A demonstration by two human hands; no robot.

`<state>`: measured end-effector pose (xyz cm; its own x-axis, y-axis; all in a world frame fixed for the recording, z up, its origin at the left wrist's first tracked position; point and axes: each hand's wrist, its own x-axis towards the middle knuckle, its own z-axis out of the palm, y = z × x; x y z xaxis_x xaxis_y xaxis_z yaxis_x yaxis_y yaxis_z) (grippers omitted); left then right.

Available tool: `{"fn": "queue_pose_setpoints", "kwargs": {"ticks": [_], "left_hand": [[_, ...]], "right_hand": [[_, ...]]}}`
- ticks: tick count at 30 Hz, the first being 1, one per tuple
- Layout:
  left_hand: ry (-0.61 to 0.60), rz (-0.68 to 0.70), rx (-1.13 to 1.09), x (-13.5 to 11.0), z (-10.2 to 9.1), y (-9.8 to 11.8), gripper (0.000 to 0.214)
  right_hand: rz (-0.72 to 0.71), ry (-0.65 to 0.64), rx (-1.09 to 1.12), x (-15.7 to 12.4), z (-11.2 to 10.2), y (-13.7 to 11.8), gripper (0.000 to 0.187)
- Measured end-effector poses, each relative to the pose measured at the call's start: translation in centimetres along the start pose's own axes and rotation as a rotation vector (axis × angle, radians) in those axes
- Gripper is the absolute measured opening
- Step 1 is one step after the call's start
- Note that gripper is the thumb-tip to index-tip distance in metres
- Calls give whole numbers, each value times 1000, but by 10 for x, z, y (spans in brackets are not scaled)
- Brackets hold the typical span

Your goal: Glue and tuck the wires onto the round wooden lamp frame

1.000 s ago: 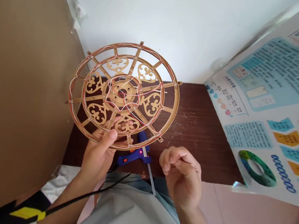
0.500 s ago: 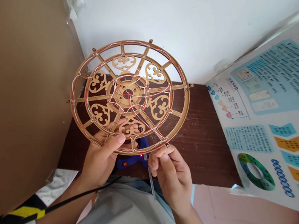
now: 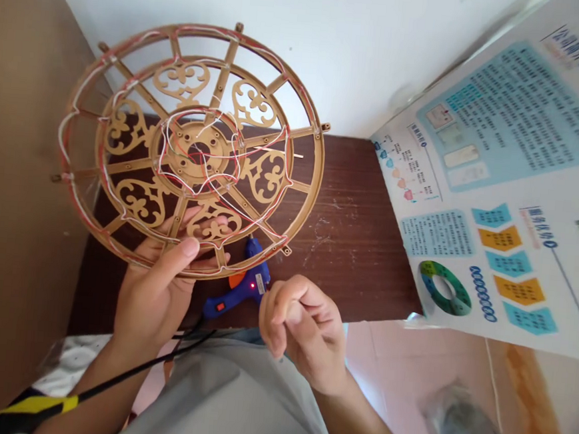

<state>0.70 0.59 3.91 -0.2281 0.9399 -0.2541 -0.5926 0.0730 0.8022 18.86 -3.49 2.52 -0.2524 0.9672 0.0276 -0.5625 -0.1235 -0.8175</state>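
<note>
Gripping the lower rim of a gold fretwork wheel frame (image 3: 181, 152) strung with red and white wires (image 3: 64, 136), the left hand (image 3: 155, 300) held it up over a dark wooden table (image 3: 352, 249), thumb in front, fingers behind. The right hand (image 3: 303, 332) held nothing, its fingers (image 3: 282, 310) curled narrowly together just beside a blue hot glue gun (image 3: 236, 293) (its small red light (image 3: 252, 285) glowing) lying on the table.

The bare left hand (image 3: 156, 293) is raised, its thumb (image 3: 179, 252) pressed forward and its fingers (image 3: 204, 220) spread behind. The bare right hand (image 3: 300, 331) is held apart, its fingers curled in toward the thumb. The left forearm (image 3: 85, 388) and right forearm (image 3: 363, 427) are angled inward from the lower edge.
</note>
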Motion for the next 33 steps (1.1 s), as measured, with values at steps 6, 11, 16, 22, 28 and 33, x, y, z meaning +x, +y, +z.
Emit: {"fn": "queue_pose_setpoints", "kwargs": {"ticks": [6,11,16,22,28,33], "left_hand": [[-36,24,18,5,-3,-1,20],[-25,53,40,9,-5,0,23],[-17,66,55,16,-7,-9,27],[-14,11,52,15,-8,-27,36],[-32,-52,41,7,-17,-29,42],[-71,-62,58,0,-23,-30,51]], "right_hand": [[141,-60,42,6,3,-9,21],[116,-10,-73,-38,6,-8,39],[717,340,98,-120,9,31,62],[674,592,148,-86,39,73,84],[479,902,256,-12,66,76,82],[432,987,163,-5,70,79,84]]}}
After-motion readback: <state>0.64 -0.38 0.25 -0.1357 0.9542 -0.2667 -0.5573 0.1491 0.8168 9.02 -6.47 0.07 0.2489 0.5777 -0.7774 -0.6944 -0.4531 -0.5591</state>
